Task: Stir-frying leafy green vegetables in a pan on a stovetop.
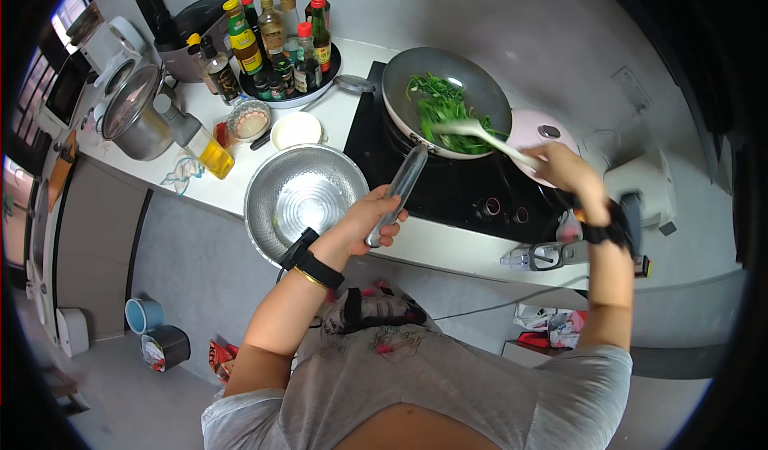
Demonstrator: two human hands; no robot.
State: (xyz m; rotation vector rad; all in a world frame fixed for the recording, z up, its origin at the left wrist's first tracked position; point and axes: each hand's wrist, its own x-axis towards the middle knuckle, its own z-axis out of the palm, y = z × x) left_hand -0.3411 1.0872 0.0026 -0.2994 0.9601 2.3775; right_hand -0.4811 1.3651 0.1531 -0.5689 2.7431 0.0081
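A grey wok with leafy greens in it stands on the black cooktop. My left hand is closed around the wok handle. In my right hand is a pale spatula, its blurred head down among the greens, near the side of the wok towards me. A hammered metal bowl sits left of the cooktop, partly behind my left forearm and wrist strap; only a few small green bits show in it.
A round tray of sauce bottles stands at the back. Left of the metal bowl are a white bowl, an oil bottle and a lidded steel pot. A pink lid-like object lies right of the wok, and a clear-and-grey appliance at the front edge.
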